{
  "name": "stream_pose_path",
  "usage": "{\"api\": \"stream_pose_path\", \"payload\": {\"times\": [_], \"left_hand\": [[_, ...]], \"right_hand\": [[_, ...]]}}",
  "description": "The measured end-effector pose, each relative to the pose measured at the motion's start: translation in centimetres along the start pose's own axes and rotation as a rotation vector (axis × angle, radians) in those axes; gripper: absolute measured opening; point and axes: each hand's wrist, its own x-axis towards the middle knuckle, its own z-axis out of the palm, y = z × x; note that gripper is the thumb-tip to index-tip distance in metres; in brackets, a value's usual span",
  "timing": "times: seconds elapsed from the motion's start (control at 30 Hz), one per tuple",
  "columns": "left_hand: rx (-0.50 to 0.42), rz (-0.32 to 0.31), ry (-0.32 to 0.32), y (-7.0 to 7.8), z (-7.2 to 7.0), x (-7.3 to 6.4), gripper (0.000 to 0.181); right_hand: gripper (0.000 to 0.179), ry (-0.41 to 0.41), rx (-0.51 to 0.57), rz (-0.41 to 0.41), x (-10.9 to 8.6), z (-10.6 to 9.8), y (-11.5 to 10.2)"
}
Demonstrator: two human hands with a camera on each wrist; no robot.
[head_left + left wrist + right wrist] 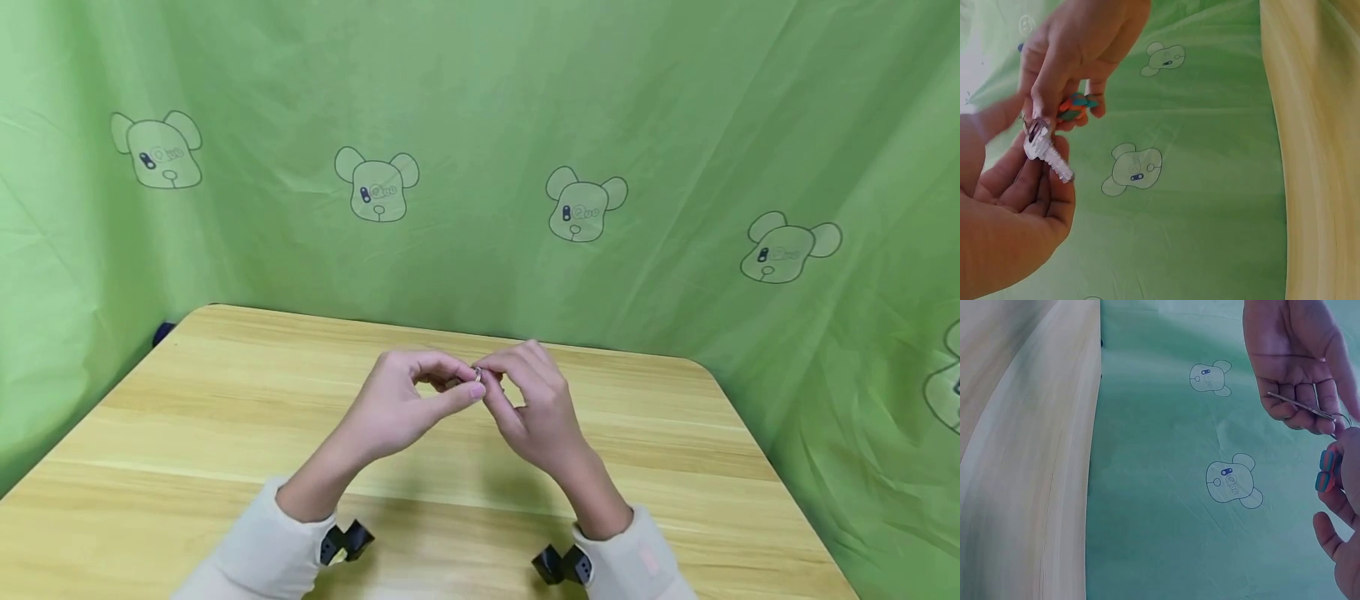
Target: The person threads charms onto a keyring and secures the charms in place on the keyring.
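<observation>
Above the middle of the table, my left hand (390, 408) and right hand (536, 408) meet at the fingertips around a small metal key ring (477, 377). The left thumb and index finger pinch the ring from one side. From the other side, the right thumb and index finger pinch it. A silver key (1054, 159) hangs from the ring over the curled left fingers, its toothed blade pointing away. Under the right hand shows a small orange and teal charm (1326, 470), partly hidden by the right fingers. Fingertips cover part of the ring.
A light wood-grain table (225, 400) with rounded corners lies below the hands. Green curtain fabric (480, 275) printed with bear faces hangs behind the table and along both sides. Black wrist cameras (347, 542) sit at both pale sleeve cuffs.
</observation>
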Motion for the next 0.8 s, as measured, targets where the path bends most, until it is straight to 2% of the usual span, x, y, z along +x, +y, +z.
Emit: {"api": "stream_pose_path", "payload": {"times": [0.1, 0.23, 0.4, 0.5, 0.57, 0.63, 0.8], "left_hand": [[0.023, 0.06, 0.044, -0.18, 0.23, 0.11, 0.007], [0.042, 0.092, 0.081, -0.33, 0.2, 0.22, 0.004], [0.007, 0.142, 0.089, -0.54, 0.18, 0.34, 0.003], [-0.022, 0.182, 0.085, -0.6, 0.18, 0.37, 0.002], [-0.007, 0.208, 0.092, -0.7, 0.18, 0.4, 0.004], [0.068, 0.26, 0.104, -0.82, 0.22, 0.44, 0.005], [0.389, 0.453, 0.158, -0.95, 0.79, 0.45, 0.006]], "right_hand": [[0.012, 0.016, -0.027, -0.006, 0.03, -0.02, -0.09], [0.012, 0.028, -0.058, -0.007, 0.05, 0.02, -0.2], [0.01, 0.026, -0.076, 0.03, 0.03, 0.08, -0.17], [0.009, 0.029, -0.058, 0.063, -0.01, 0.06, -0.14], [0.009, 0.037, -0.033, 0.084, -0.03, 0.0, -0.17], [0.009, 0.049, -0.016, 0.101, -0.05, -0.07, -0.18], [0.009, 0.054, -0.037, 0.111, -0.14, -0.16, -0.11]]}}
